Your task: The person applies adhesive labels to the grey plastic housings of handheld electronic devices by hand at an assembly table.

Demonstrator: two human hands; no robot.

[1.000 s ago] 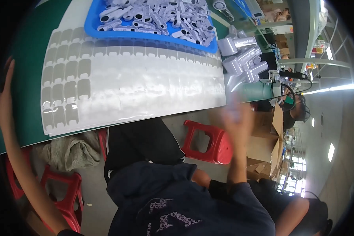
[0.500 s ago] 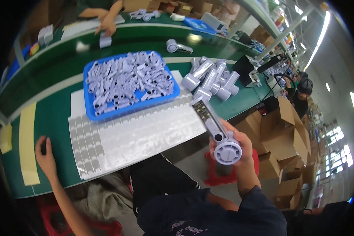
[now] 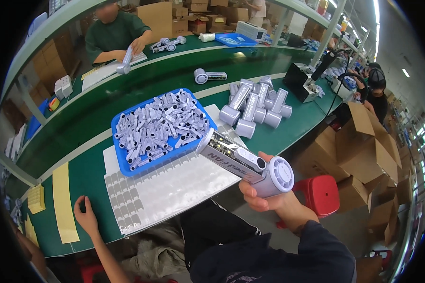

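Observation:
My right hand (image 3: 264, 195) is wrapped round the round head end of a pale lilac handheld fan (image 3: 241, 162), held above the sticker sheet's right side. The fan lies sideways, its vented face toward me and its long handle to the left; a slot along the handle shows a circuit board. Low over the bench's near left edge, my left hand (image 3: 86, 217) has thumb and forefinger apart, with nothing seen in it. Between the hands lies a white sheet (image 3: 174, 200) with rows of grey stickers at its left. A blue tray (image 3: 123, 165) heaped with small lilac parts rests on its back edge.
Several fan bodies (image 3: 252, 101) are piled right of the tray. Another fan (image 3: 210, 76) lies on the green belt behind. Across it, a co-worker (image 3: 120, 35) handles a similar piece. A red stool (image 3: 322, 195) and open cartons (image 3: 359, 151) stand at right; yellow paper (image 3: 65, 203) lies left.
My right hand has turned the fan from steeply slanted to nearly sideways, so its printed side shows. The view has shifted. Across the belt, the co-worker has lifted a lilac piece.

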